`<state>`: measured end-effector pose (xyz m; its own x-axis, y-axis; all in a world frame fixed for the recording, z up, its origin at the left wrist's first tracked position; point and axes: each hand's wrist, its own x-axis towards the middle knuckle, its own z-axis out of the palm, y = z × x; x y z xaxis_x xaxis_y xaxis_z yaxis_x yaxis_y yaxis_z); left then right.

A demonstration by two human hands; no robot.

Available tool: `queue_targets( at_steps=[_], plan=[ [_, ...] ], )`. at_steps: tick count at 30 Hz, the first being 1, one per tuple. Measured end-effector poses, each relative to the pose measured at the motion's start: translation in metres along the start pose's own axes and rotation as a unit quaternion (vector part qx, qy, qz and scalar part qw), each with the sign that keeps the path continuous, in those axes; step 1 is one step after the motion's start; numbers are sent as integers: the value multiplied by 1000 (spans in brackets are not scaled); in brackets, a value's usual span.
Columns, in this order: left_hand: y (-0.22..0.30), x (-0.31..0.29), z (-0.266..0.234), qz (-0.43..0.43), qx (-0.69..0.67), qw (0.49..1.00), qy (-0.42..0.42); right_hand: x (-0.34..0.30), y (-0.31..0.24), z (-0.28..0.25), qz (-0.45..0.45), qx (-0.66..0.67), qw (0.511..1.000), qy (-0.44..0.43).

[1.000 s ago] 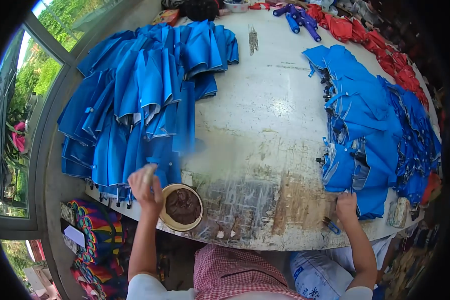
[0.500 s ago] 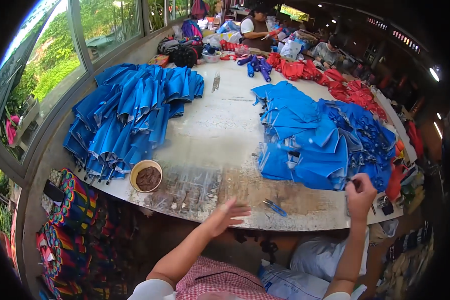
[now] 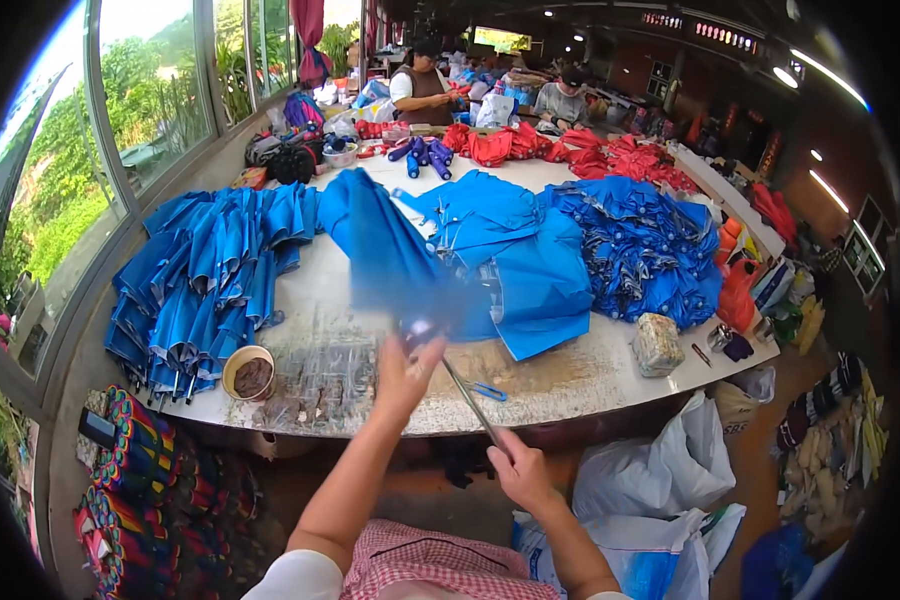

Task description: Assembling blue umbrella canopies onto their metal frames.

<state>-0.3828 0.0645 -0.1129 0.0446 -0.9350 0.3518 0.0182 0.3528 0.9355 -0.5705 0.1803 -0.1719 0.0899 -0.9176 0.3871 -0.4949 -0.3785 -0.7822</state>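
A blue umbrella with its canopy loosely gathered is raised over the table, its far end pointing up and left. My right hand is closed round the near end of its metal shaft. Further up, my left hand grips the umbrella just below the fabric; motion blurs the spot. Behind and right of it lies a stack of blue umbrellas. Another pile of blue umbrellas fills the table's left side. Blue-handled thread snips rest on the table just beyond the shaft.
A bowl of brown paste stands at the table's front left edge. On the right are a wrapped block and bunched dark-blue umbrellas. Red umbrellas line the far side, where two people sit. White sacks stand below the table.
My right hand has moved left from the stack's near corner and now holds an umbrella shaft. My left hand has risen and closed on the umbrella. The view has shifted right.
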Motion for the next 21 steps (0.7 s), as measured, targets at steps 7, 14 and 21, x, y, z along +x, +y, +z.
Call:
queue_targets(
  at_steps=[7,14,21],
  plan=[
    [4,-41,-30,-171,-381,905,75,15,-51,80,-7,101,994,36],
    [-28,-28,-90,-150,-544,806,176,-8,-75,128,-103,-59,991,55],
    [-10,-15,-153,-137,-406,882,195,-11,-119,139,329,552,746,-177]
  ],
)
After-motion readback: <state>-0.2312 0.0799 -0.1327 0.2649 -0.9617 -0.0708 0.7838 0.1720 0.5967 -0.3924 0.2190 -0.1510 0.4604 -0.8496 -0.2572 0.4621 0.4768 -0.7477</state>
